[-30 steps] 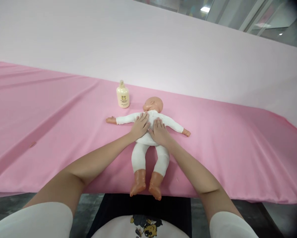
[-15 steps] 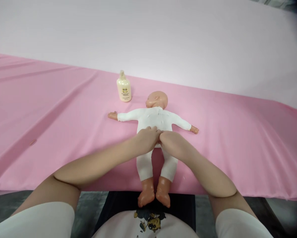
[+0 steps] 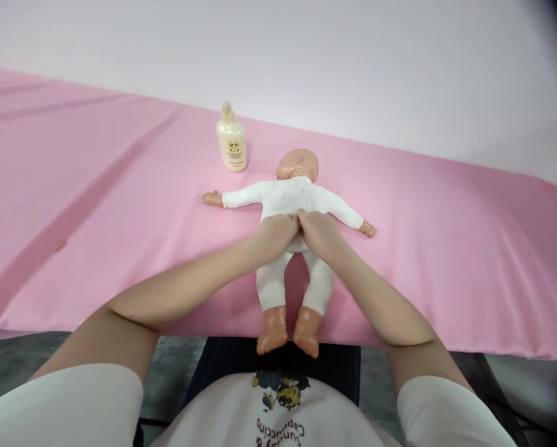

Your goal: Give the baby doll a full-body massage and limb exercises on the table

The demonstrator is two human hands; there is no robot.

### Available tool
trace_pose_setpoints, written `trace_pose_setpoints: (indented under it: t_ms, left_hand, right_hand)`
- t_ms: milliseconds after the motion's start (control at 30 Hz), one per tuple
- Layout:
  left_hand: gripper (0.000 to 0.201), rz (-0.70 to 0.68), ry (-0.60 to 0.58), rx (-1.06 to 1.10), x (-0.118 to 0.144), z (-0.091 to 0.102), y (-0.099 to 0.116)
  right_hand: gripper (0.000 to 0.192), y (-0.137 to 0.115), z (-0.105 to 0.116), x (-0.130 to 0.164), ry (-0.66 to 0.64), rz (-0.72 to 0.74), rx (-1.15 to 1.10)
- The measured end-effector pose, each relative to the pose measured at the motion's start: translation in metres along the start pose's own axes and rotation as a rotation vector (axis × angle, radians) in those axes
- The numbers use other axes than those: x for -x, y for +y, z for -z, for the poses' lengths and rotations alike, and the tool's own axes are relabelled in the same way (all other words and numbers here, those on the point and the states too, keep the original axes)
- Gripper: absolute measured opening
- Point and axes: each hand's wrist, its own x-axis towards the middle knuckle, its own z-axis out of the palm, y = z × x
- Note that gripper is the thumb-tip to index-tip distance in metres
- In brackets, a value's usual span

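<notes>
A baby doll (image 3: 287, 198) with a white cloth body lies face down, its head (image 3: 301, 164) turned to the left and its arms spread. My left hand (image 3: 278, 234) rests on its lower back with the fingers curled in. Beside it, almost touching, my right hand (image 3: 319, 233) is bent the same way, thumb and fingers together. Both hands are closed at the middle of the doll's back, pinching its white cloth body, though the fingertips are mostly hidden. The doll's feet (image 3: 272, 332) hang over the near table edge.
A cream pump bottle (image 3: 233, 146) stands upright left of the doll's head. Pink cloth (image 3: 446, 261) covers the table, with a small brownish piece (image 3: 61, 246) lying on it at the left. Behind the table rises a white surface (image 3: 306, 62).
Both hands have shifted slightly up the doll's back toward its head. The left fingers are more curled now. The view has tilted, so everything appears higher; doll and bottle stay in place.
</notes>
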Motion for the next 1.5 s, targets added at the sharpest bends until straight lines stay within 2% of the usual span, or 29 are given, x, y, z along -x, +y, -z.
trace_pose_setpoints:
  t_ms: [133, 233, 400, 500, 600, 667, 833, 933, 1067, 1300, 1500]
  left_hand:
    - [0.023, -0.147, -0.121, -0.519, -0.009, 0.007, 0.006]
    - [0.03, -0.123, -0.168, -0.614, -0.014, 0.006, 0.006]
    - [0.031, -0.087, -0.103, -0.544, -0.022, -0.001, -0.009]
    - [0.025, -0.059, -0.011, -0.372, -0.033, -0.004, -0.024]
    - [0.019, -0.055, 0.104, -0.157, -0.048, -0.003, -0.039]
    - [0.019, -0.043, 0.144, -0.088, -0.056, -0.002, -0.046]
    - [0.023, -0.04, 0.083, -0.187, -0.059, 0.002, -0.049]
    - [0.036, -0.039, 0.082, -0.225, -0.055, 0.003, -0.046]
    - [0.053, -0.042, 0.071, -0.26, -0.054, 0.003, -0.048]
    - [0.055, -0.039, 0.029, -0.3, -0.056, 0.004, -0.052]
    - [0.047, -0.184, 0.124, -0.372, -0.055, -0.001, -0.057]
  right_hand:
    - [0.028, 0.008, -0.013, -0.01, 0.093, 0.005, 0.005]
    - [0.031, 0.014, -0.021, -0.019, 0.15, 0.018, -0.005]
    - [0.028, 0.022, -0.031, -0.029, 0.192, -0.021, -0.104]
    - [0.025, 0.028, -0.034, -0.033, 0.236, -0.032, -0.174]
    - [0.033, 0.032, -0.037, -0.041, 0.253, -0.049, -0.211]
    - [0.037, 0.035, -0.039, -0.049, 0.251, -0.095, -0.219]
    - [0.027, 0.036, -0.044, -0.062, 0.239, -0.165, -0.226]
    - [0.023, 0.036, -0.046, -0.06, 0.261, -0.166, -0.282]
    - [0.034, 0.037, -0.047, -0.055, 0.288, -0.17, -0.385]
    - [0.038, 0.038, -0.047, -0.052, 0.319, -0.118, -0.396]
    - [0.032, 0.04, -0.055, -0.056, 0.478, -0.068, -0.326]
